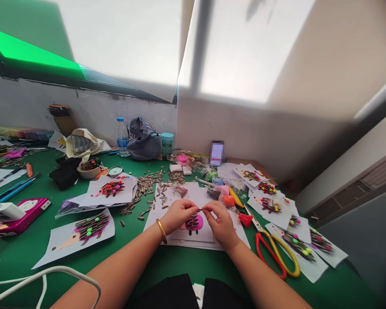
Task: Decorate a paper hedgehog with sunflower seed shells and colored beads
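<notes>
My left hand (180, 215), with a gold bangle at the wrist, has thumb and fingers pinched together. Facing it, my right hand (221, 222) is pinched too, and the fingertips of both nearly meet around a small dark sliver that looks like a sunflower seed (200, 210). Just below them lies a white card with a pink hedgehog body (193, 222), partly covered with dark seeds; my hands hide some of the card. Larger white sheets (193, 192) lie under it. Loose striped sunflower seeds (147, 185) are heaped to the left and spill onto the sheets.
Scissors (272, 249) with red and yellow handles lie right of my hands. Finished-looking hedgehog cards (302, 249) overlap at the right; another hedgehog card (80, 234) lies left. Behind stand a phone (216, 153), a lidded cup (167, 143) and a water bottle (121, 137). A white cable (61, 269) crosses the lower left.
</notes>
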### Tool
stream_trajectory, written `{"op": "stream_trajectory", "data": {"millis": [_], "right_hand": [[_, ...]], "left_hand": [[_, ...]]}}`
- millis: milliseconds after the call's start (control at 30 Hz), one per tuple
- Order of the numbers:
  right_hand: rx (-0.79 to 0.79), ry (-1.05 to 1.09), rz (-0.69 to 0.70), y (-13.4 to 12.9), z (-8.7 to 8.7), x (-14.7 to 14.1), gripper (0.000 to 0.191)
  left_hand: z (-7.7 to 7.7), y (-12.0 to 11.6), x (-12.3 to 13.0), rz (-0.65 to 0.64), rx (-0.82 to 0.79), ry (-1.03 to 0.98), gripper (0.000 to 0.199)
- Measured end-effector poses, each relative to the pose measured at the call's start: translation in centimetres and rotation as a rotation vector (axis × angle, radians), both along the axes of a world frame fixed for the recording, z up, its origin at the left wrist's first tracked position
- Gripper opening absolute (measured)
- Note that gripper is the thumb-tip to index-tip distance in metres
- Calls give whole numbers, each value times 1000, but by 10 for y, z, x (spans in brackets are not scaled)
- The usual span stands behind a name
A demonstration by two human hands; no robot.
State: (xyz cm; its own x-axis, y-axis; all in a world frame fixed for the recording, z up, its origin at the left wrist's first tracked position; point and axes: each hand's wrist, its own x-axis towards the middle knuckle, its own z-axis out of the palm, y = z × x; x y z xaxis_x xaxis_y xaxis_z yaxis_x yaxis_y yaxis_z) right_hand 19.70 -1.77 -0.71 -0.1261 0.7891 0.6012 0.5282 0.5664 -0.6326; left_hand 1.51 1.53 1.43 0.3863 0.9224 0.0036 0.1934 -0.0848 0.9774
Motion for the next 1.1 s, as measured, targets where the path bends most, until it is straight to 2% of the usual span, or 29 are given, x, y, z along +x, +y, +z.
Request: {"op": "stream_trajectory", "data": {"millis": [233,367,500,567,667,1100], "right_hand": [[-8,-86,-3,-1,2,-2,15],[-6,-159,-67,1,2,2,15],[-100,-324,-101,7,-4,8,14],[-123,-379,-107,9,-7,9,13],[-115,-415,-111,10,-12,8,11],[-45,-535,-105,8,-11,-1,14]], "left_hand": [[-1,0,-3,-70,39,137,37],[-4,6,-6,8,135,200,34],[-7,12,-14,141,257,504,30],[-8,15,-17,153,288,673,28],[-10,16,-18,130,306,806,26],[-13,16,-18,102,301,874,22]]}}
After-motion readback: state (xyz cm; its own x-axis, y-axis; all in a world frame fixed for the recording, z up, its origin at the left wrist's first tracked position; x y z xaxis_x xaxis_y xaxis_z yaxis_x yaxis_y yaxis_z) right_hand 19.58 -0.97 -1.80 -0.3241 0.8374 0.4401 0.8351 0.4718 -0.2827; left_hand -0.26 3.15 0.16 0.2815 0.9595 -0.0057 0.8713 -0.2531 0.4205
